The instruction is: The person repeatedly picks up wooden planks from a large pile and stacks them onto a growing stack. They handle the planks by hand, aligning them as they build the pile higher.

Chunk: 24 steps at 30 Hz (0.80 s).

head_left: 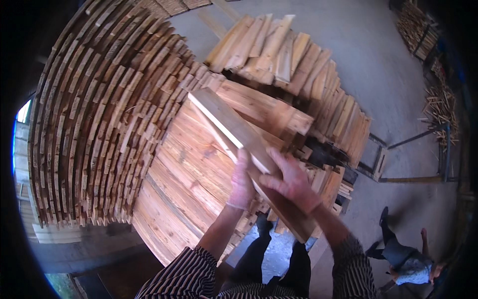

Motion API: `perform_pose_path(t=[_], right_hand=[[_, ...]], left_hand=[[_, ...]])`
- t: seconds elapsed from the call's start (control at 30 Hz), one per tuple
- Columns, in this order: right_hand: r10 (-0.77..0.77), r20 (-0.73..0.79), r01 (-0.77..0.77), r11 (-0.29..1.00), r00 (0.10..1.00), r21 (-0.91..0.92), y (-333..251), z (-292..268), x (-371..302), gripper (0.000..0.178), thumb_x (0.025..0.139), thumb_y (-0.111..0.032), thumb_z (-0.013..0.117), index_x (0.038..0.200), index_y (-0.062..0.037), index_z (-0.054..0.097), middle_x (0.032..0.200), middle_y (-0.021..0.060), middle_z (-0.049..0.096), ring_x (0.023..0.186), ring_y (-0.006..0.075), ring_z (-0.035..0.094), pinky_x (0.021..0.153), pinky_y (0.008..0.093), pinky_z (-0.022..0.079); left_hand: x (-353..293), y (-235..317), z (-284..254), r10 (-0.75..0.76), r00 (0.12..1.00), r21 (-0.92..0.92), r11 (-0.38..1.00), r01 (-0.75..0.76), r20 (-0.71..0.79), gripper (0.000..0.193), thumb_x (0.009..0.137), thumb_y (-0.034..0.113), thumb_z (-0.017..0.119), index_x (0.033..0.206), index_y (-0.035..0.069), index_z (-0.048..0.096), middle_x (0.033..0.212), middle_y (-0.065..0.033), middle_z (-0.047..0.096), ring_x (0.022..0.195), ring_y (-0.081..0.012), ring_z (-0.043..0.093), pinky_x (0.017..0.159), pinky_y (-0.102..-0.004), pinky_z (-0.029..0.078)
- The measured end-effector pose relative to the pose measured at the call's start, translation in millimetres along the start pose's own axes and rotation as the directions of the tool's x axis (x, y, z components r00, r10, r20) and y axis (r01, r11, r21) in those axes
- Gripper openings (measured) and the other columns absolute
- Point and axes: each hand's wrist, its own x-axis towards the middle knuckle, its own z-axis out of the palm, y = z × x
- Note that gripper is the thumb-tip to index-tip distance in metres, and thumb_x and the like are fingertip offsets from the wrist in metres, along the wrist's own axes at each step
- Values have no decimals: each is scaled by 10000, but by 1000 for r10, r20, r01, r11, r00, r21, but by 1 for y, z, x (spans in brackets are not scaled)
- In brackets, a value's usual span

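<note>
Two planed wooden boards (224,117) lie one over the other at a slant in front of me, pointing to the far left. My left hand (242,182) grips their left edge, with its thumb along the side. Across the upper board's near end, my right hand (294,182) is closed from the right. The lower board (291,219) sticks out toward me below the right hand. Both hands seem to wear thin, pale reddish gloves. Beneath the boards is a layer of reddish planks (184,164) laid side by side.
A tall stack of boards (109,109) rises on the left. Loose planks (279,50) are piled at the far side, with more stacked (343,119) to the right. A metal frame (413,179) stands on the concrete floor. Another person (408,259) is at lower right.
</note>
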Motion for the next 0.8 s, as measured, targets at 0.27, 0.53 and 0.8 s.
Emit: perform_pose_path(t=[0.27,0.53,0.8], right_hand=[[-69,-6,45,709,998,-704,21,0,238,710,943,-597,607,1545,-241,480,1336,197,601,1230,366,588,1016,470,475],[21,35,15,610,999,-792,28,37,250,622,969,-566,570,1489,-226,531,1464,226,512,1355,375,517,1092,477,417],[160,275,-63,942,948,-330,-52,40,200,981,832,-755,678,1618,-260,362,1597,222,428,1540,394,298,1265,493,249]], left_hand=[[74,58,-124,-4,999,-135,991,10,49,653,992,524,599,1425,36,569,1349,-148,661,1205,-312,631,1097,-486,481],[84,54,-108,65,967,-34,997,-75,-247,638,966,494,686,1403,45,564,1306,-137,648,1202,-286,632,1055,-474,522],[136,72,-76,-1,999,-166,986,8,42,890,986,755,434,1530,52,399,1468,-180,522,1297,-308,561,1116,-466,481]])
